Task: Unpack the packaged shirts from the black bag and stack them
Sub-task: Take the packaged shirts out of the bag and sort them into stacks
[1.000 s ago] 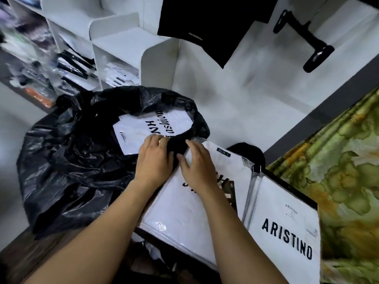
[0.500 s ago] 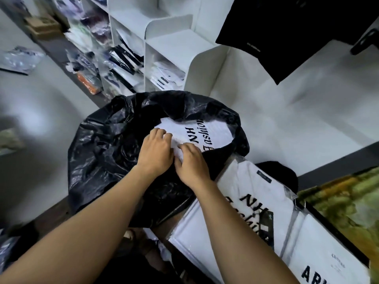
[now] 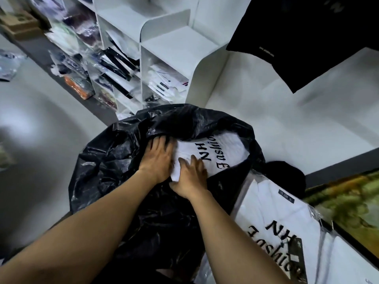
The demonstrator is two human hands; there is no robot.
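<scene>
White with black lettering, the packaged shirt [image 3: 223,148] lies inside the open mouth of the black bag [image 3: 114,160]. My right hand [image 3: 190,177] curls its fingers over the shirt's near edge, grasping it. My left hand [image 3: 156,156] lies on the shirt's left edge, fingers stretched and blurred; I cannot tell whether it grips. Just right of the bag lies the unpacked shirt stack [image 3: 276,228]. Beyond the bag stands a white shelf unit [image 3: 164,48].

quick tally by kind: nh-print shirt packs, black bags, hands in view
NH-print shirt packs: 2 (shirt pack in the bag, shirt pack beside the bag)
black bag: 1
hands: 2 (left hand, right hand)
total: 5
</scene>
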